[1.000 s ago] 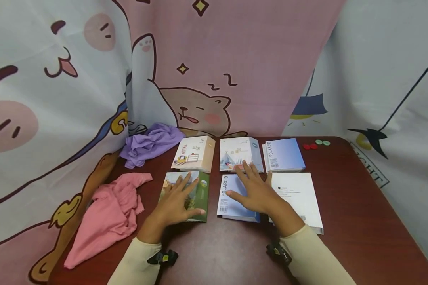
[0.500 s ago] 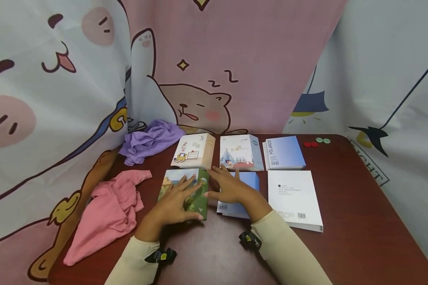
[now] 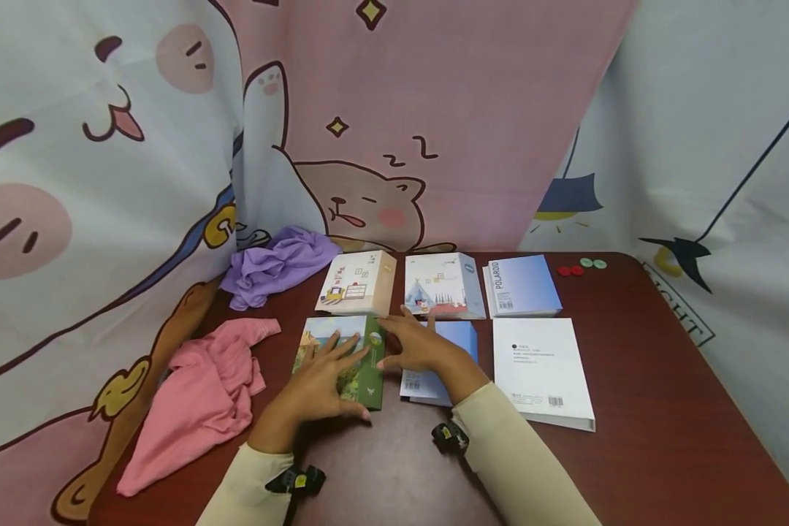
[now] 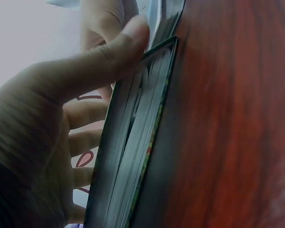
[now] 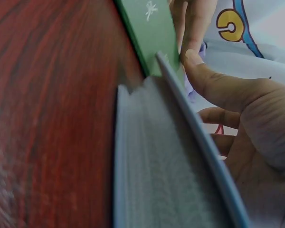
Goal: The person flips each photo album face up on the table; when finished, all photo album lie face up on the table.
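Note:
My left hand [image 3: 318,383] lies spread over the landscape cover of a green photo album [image 3: 373,372], thumb toward its near right corner. In the left wrist view, the page edges of the green album [image 4: 133,142] face the camera. My right hand [image 3: 427,351] reaches across a blue Polaroid album [image 3: 459,340], fingers extended and fingertips right at the green album's spine. The right wrist view has the blue album [image 5: 202,128] with its cover raised slightly off the pages, and the green spine [image 5: 149,33] just beyond it.
A white book [image 3: 539,365] lies right of the blue album. Behind stand a cream album [image 3: 361,281], a white tent-print album [image 3: 440,281] and another blue album [image 3: 529,281]. Pink cloth [image 3: 210,387] and purple cloth [image 3: 276,263] lie left; red buttons [image 3: 570,271] and green buttons [image 3: 593,264] back right.
My right hand has moved left, from over the blue album and white book to the green album's spine. The left hand stays on the green album. The albums have not visibly moved.

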`<state>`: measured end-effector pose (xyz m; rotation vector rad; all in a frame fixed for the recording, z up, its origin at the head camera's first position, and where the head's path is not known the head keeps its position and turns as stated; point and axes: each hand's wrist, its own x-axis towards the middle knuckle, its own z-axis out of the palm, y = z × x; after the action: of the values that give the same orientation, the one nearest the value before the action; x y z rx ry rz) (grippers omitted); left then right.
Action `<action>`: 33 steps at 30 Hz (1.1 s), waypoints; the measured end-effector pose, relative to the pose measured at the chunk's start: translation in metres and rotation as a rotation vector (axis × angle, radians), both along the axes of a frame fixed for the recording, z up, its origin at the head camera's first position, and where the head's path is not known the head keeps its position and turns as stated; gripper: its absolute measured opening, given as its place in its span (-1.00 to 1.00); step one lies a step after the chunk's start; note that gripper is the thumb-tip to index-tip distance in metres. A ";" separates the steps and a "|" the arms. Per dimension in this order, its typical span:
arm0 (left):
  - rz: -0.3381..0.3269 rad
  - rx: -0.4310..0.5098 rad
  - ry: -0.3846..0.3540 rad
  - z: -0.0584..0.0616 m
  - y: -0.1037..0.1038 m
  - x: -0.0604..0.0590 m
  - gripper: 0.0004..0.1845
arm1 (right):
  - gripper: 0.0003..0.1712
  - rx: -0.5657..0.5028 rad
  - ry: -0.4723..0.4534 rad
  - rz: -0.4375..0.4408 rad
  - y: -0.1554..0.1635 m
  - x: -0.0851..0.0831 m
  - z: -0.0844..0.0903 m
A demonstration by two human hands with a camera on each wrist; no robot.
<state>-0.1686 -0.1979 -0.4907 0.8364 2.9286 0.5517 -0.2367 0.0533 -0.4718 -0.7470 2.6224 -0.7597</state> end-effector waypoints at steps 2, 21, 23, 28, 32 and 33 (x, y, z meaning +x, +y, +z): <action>-0.003 -0.012 0.008 -0.001 0.000 -0.001 0.25 | 0.11 -0.013 0.000 -0.005 0.000 -0.003 -0.002; -0.001 -0.019 0.028 -0.001 0.002 0.001 0.21 | 0.35 0.049 0.034 -0.045 -0.011 -0.008 -0.023; -0.001 -0.020 0.031 -0.002 0.002 0.001 0.19 | 0.34 0.061 0.044 -0.048 -0.012 -0.006 -0.021; -0.018 0.034 0.040 -0.004 0.000 -0.001 0.15 | 0.31 0.015 0.064 -0.063 -0.010 -0.003 -0.017; -0.038 0.139 0.035 -0.003 -0.006 0.000 0.12 | 0.29 -0.076 0.080 -0.048 -0.007 -0.002 -0.012; -0.045 0.168 0.036 -0.003 -0.008 0.001 0.12 | 0.29 -0.101 0.081 -0.038 -0.005 -0.002 -0.012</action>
<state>-0.1681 -0.2055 -0.4940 0.9363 2.9183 0.7971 -0.2384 0.0482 -0.4835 -0.7721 2.6942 -0.8967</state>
